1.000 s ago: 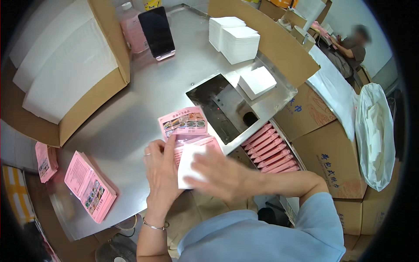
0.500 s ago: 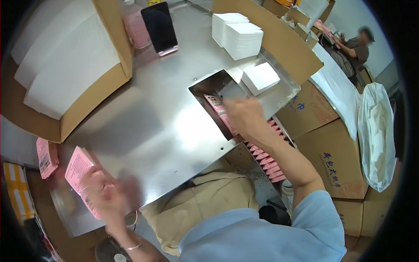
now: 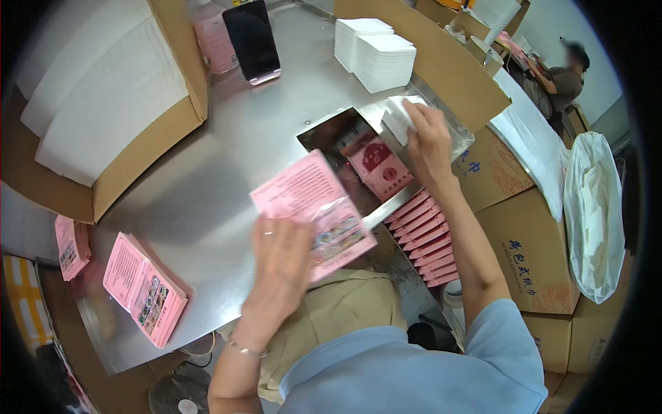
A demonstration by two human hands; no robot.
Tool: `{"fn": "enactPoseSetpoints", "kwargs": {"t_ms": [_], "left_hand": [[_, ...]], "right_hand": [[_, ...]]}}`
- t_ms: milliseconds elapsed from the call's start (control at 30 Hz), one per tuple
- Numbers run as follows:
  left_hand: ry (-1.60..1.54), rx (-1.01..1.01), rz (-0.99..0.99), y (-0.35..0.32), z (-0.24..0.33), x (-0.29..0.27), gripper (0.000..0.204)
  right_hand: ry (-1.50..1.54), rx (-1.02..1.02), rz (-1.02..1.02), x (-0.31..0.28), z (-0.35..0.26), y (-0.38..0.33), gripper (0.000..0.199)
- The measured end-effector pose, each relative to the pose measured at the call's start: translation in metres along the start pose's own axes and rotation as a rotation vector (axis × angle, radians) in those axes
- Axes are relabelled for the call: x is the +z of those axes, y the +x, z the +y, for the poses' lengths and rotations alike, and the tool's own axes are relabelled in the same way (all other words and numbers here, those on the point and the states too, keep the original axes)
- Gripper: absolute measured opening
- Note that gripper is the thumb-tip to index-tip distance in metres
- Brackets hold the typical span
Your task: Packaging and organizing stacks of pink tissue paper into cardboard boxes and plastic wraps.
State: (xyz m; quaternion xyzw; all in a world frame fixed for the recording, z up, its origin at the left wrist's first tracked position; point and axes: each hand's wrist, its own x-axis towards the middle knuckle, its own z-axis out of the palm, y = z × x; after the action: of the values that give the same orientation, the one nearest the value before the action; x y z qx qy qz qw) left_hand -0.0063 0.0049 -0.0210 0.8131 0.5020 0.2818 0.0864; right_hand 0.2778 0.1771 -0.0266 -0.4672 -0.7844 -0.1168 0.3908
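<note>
Up from the desk's edge, her left hand (image 3: 279, 259) now grips a pink packet (image 3: 314, 210) loosely above the chute (image 3: 331, 141), right hand (image 3: 426, 138) pinching a white tissue (image 3: 398, 116) that may slip.

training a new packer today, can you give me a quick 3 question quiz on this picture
1. True or false: the left hand holds a pink packet above the metal table.
2. What does the right hand touch? A) the dark phone B) a small stack of white tissues C) the white bag
3. Fill in: the row of pink packets standing on edge lies just past the ___ edge of the table.

Key
1. True.
2. B.
3. Near, on the person's right, below the open metal chute, which holds one more pink packet.
</note>
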Motion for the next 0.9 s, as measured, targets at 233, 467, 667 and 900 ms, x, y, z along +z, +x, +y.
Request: {"fn": "enactPoseSetpoints", "kwargs": {"t_ms": [233, 467, 667, 900], "left_hand": [[0.08, -0.165, 0.003, 0.005, -0.003, -0.005, 0.08], [0.256, -0.308, 0.165, 0.012, 0.0, 0.009, 0.075], [0.385, -0.351, 0.069, 0.026, 0.013, 0.009, 0.058], [0.42, -0.246, 0.106, 0.023, 0.007, 0.003, 0.049]], "right_hand": [[0.285, -0.506, -0.245, -0.012, -0.151, -0.054, 0.034], [0.431, -0.386, -0.32, 0.009, -0.146, -0.022, 0.028], [-0.536, 0.015, -0.178, -0.001, -0.014, -0.001, 0.02], [-0.127, 0.114, -0.084, 0.003, 0.004, -0.004, 0.017]]}}
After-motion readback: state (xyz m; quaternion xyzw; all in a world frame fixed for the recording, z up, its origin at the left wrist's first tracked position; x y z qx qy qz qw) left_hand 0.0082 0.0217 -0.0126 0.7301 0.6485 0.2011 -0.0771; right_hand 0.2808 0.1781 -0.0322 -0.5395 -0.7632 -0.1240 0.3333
